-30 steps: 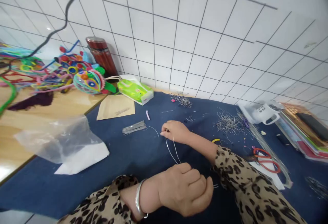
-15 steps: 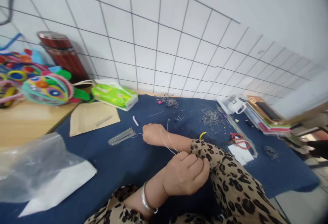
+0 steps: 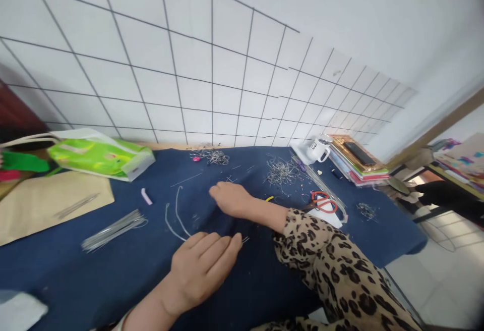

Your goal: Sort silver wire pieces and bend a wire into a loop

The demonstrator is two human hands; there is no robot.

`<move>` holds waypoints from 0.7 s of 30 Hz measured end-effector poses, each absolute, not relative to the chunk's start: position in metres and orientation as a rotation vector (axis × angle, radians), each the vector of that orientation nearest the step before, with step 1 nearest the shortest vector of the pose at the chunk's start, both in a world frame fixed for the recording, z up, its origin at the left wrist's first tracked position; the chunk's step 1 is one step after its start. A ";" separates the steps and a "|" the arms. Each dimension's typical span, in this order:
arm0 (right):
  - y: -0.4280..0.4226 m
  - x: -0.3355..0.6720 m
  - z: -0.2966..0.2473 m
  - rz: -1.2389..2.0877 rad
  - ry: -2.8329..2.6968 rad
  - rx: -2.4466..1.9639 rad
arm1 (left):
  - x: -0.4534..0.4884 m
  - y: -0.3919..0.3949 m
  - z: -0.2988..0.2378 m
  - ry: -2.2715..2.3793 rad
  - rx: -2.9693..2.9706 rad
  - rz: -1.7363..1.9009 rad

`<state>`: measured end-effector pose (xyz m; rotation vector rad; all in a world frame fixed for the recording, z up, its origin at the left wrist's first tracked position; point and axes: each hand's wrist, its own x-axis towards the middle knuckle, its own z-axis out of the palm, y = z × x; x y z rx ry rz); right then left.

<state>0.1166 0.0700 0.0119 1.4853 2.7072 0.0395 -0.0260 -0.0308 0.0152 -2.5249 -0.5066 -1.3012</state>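
Observation:
My left hand (image 3: 204,265) lies palm down on the blue cloth (image 3: 113,275), fingers stretched out and holding nothing. Its fingertips rest by the near ends of two curved wires (image 3: 176,216) lying loose on the cloth. My right hand (image 3: 230,197) rests flat on the cloth just right of those wires, fingers pointing left, nothing visible in it. Both forearms wear leopard-print sleeves. A bundle of straight wires (image 3: 113,227) lies to the left of the hands.
Brown envelope (image 3: 45,205), green packet (image 3: 98,157) and a pink tube piece (image 3: 145,196) lie left. Wire-scrap piles (image 3: 282,172), red scissors (image 3: 323,201), a white mug (image 3: 319,148) and stacked coloured sheets (image 3: 355,162) sit right. The table edge drops off at right.
Both hands let go of the bent wires, which now lie on the cloth. My left fist opened flat. The view swung right, away from the colourful craftwork.

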 end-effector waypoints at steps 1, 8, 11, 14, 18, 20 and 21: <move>0.070 0.141 0.014 0.053 2.664 1.545 | -0.024 -0.028 0.012 -0.524 -2.548 -1.291; 0.057 0.276 0.015 0.118 2.474 1.812 | -0.014 -0.019 -0.008 -0.652 -2.622 -1.163; 0.047 0.294 0.016 0.133 2.456 1.851 | -0.015 -0.016 -0.016 -0.703 -2.652 -1.106; 0.040 0.302 0.020 0.094 2.512 1.820 | -0.017 -0.012 -0.022 -0.717 -2.671 -1.050; 0.044 0.323 0.029 -0.155 2.597 1.699 | -0.020 -0.007 -0.028 -0.750 -2.675 -1.071; 0.050 0.337 0.035 -0.178 2.562 1.748 | -0.021 -0.005 -0.030 -0.765 -2.664 -1.091; 0.052 0.343 0.038 -0.210 2.553 1.743 | -0.022 -0.004 -0.031 -0.775 -2.667 -1.092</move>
